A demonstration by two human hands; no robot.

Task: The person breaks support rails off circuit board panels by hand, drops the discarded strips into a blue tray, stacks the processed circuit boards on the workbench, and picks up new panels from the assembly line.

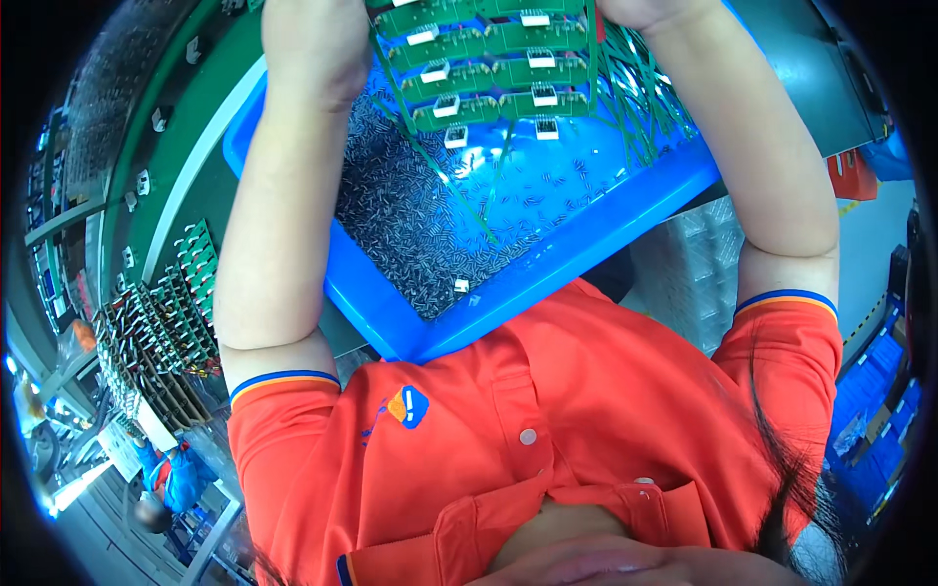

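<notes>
A green circuit board panel [493, 73], with rows of white connectors, is raised over a blue tray [547, 278]. My left hand [318, 49] is closed at the panel's left edge, its fingertips hidden. At the opposite edge my right hand [650, 10] also grips the panel, mostly cut off by the top of the view. Small dark metallic pin-like pieces [410, 215] cover much of the tray's left side. Thin green strips [635, 93] lie in a tangle at its right. One loose white connector [461, 286] rests among the dark pieces near the front.
To the left runs a green work surface [220, 166] with a pale rail and scattered small white parts. Stacked circuit boards [161, 322] stand beside my left arm. Another person [176, 483] in blue and red is farther left. Blue bins [870, 391] are at the far right.
</notes>
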